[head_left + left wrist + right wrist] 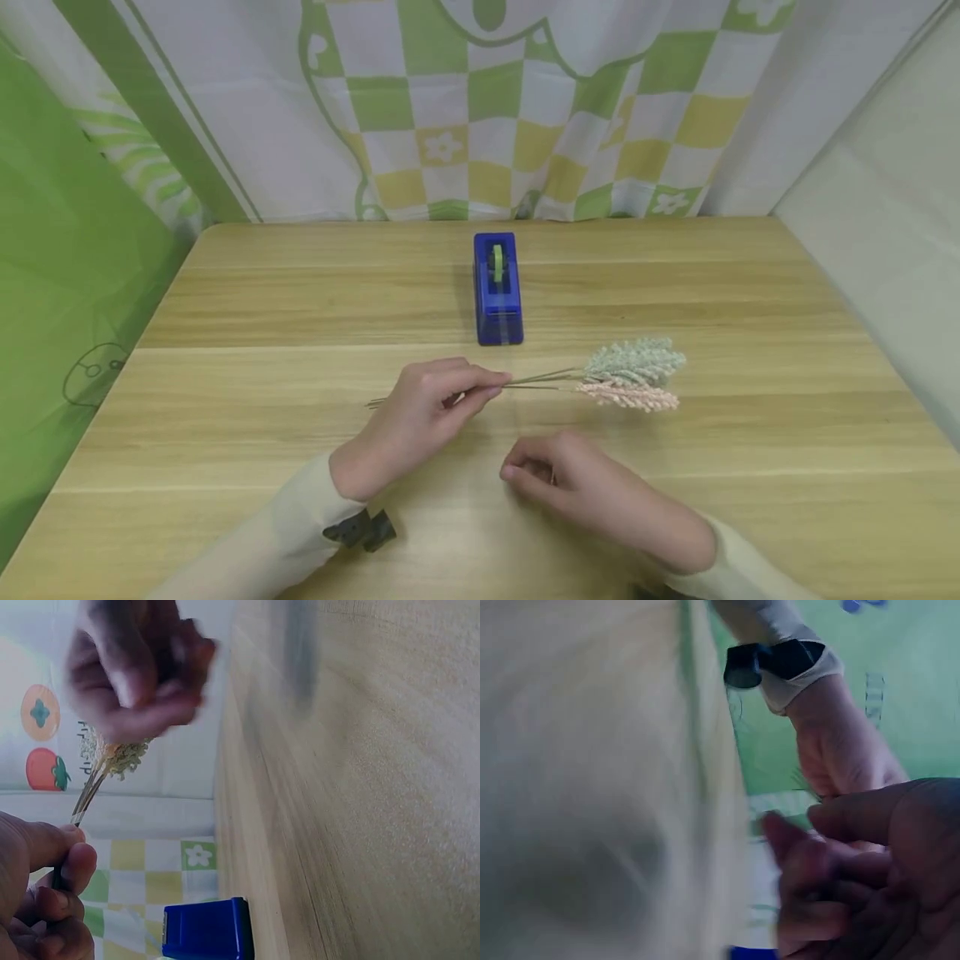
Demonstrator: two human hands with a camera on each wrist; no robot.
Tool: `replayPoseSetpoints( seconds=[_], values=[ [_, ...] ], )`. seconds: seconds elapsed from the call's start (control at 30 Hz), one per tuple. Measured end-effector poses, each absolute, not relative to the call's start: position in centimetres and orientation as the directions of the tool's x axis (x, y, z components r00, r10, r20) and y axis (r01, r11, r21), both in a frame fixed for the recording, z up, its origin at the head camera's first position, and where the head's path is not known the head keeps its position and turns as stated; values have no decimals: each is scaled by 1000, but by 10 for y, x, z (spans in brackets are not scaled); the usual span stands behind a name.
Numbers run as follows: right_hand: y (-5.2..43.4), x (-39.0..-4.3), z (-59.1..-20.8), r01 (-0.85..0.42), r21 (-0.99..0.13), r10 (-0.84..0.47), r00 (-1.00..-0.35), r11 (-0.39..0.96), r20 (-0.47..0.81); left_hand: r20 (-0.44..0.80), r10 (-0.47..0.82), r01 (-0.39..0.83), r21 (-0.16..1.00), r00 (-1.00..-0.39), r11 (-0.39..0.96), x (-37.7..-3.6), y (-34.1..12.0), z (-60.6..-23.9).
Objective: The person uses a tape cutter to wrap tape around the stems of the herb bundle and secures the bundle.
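Note:
My left hand [487,390] pinches the thin stems of a small bunch of dried sprigs [540,381] just above the wooden table [225,400]. The bunch points right, ending in a pale green head [633,360] and a pink head [637,396]. In the left wrist view my left fingers [64,874] pinch the stems [86,799], and the blurred right hand [135,667] is beyond them. My right hand [528,475] hovers low over the table in front of the bunch. Its fingers [832,900] are curled in, and nothing shows between them.
A blue tape dispenser [497,287] with a green roll stands behind the sprigs at the table's middle back, also the dispenser [206,930] in the left wrist view. A green and yellow checked curtain [480,108] hangs behind. A black wrist camera [360,529] sits on the left sleeve.

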State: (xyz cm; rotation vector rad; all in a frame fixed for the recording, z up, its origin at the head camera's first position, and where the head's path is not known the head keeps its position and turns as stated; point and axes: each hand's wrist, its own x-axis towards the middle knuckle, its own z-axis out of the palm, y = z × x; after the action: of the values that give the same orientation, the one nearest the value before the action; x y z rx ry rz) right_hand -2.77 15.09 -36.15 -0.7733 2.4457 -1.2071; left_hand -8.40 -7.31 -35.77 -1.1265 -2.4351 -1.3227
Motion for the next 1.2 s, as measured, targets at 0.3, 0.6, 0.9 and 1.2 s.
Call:
replayPoseSetpoints(
  seconds=[0.3, 0.6, 0.9, 1.2],
  values=[
    [153, -37, -331, -740, -255, -482, -619, 622, 620, 468, 553, 696, 639, -689, 326, -86, -72, -359],
    [154, -59, -330, -684, -3, -579, -619, 729, 531, 474, 543, 694, 641, -693, 327, -85, -70, -358],
    [151, -67, -338, -724, -47, -582, -589, 688, 561, 453, 533, 671, 657, -715, 343, -85, -70, -357],
    [152, -70, -340, -747, -58, -607, -580, 662, 543, 438, 516, 654, 654, -737, 379, -84, -71, -356]
  ],
)
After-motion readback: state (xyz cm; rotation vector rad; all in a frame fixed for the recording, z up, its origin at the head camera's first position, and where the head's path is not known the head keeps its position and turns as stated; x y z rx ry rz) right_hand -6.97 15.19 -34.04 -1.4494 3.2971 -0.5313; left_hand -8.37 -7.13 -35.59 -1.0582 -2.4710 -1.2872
